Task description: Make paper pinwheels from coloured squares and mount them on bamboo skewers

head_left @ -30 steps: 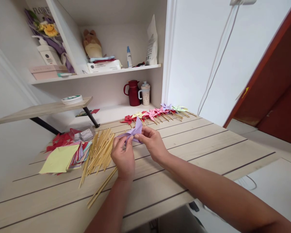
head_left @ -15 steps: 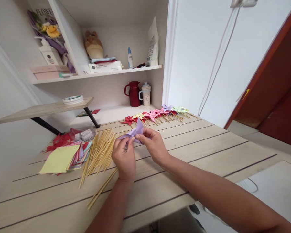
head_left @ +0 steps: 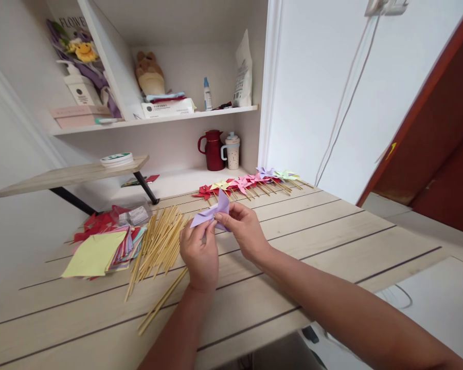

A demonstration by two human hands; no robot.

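A purple paper pinwheel (head_left: 210, 215), with folded pointed blades, is held up above the table between both hands. My left hand (head_left: 199, 252) pinches it from below and the left, thumb and fingertips pressed together. My right hand (head_left: 244, 228) grips its right side, with the thumb near the pinwheel's middle. Whether a pin or stick is in the fingers is hidden. Left of my hands lies a heap of thin wooden sticks (head_left: 160, 244), and a few separate sticks (head_left: 162, 303) lie nearer my left forearm.
A stack of coloured paper squares (head_left: 96, 252) lies at the left, beside a clear plastic box (head_left: 135, 213). Finished-looking pinwheels (head_left: 247, 182) on sticks line the table's back. A small raised shelf (head_left: 73, 174), a red jug (head_left: 215, 151) and a tumbler (head_left: 232, 151) stand behind.
The left fingers have shifted on the purple pinwheel, so its left blade now shows more fully. Both hands stay in nearly the same place.
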